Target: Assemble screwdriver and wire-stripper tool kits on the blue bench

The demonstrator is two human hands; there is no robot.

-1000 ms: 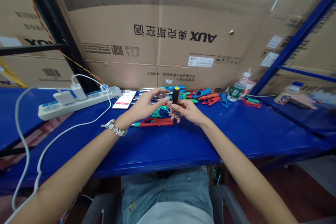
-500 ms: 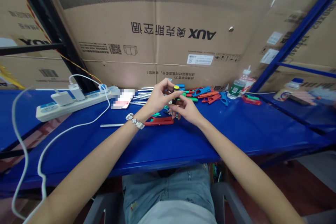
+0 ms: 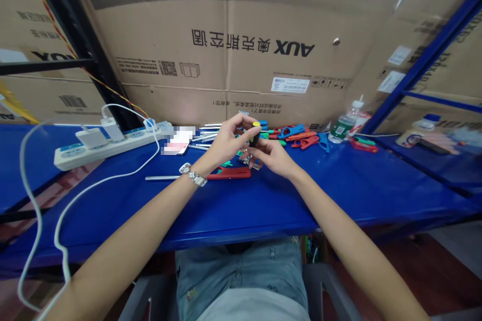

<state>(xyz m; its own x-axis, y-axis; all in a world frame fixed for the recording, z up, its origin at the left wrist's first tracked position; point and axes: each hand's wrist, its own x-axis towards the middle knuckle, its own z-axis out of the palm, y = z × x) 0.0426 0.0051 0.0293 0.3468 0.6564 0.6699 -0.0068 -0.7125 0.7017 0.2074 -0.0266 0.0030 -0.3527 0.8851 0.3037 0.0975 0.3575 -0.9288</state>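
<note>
My left hand (image 3: 228, 140) is closed, its thumb and fingers round a short black handle with a yellow top (image 3: 256, 127), which looks like a stubby screwdriver. Beside it, my right hand (image 3: 276, 158) has its fingers bent in under the handle, by a small metallic piece (image 3: 255, 164); what exactly these fingertips grip is partly hidden. Just below my hands a red plastic piece (image 3: 235, 173) lies flat on the blue table (image 3: 241, 210). A thin silver rod (image 3: 161, 178) runs left from it, partly behind my left wrist. Small green parts (image 3: 227, 164) lie close by.
Several silver rods (image 3: 205, 136) and a white card (image 3: 184, 141) lie behind my left hand. Blue, red and orange plastic pieces (image 3: 299, 133) are heaped to the right, beside a bottle (image 3: 341, 128). A power strip (image 3: 71, 155) with cables stands left. A cardboard box (image 3: 241, 10) backs the table.
The black and yellow handle has tilted slightly and more of its black side shows. My right fingers have shifted a little beneath it. The whole view has moved slightly.
</note>
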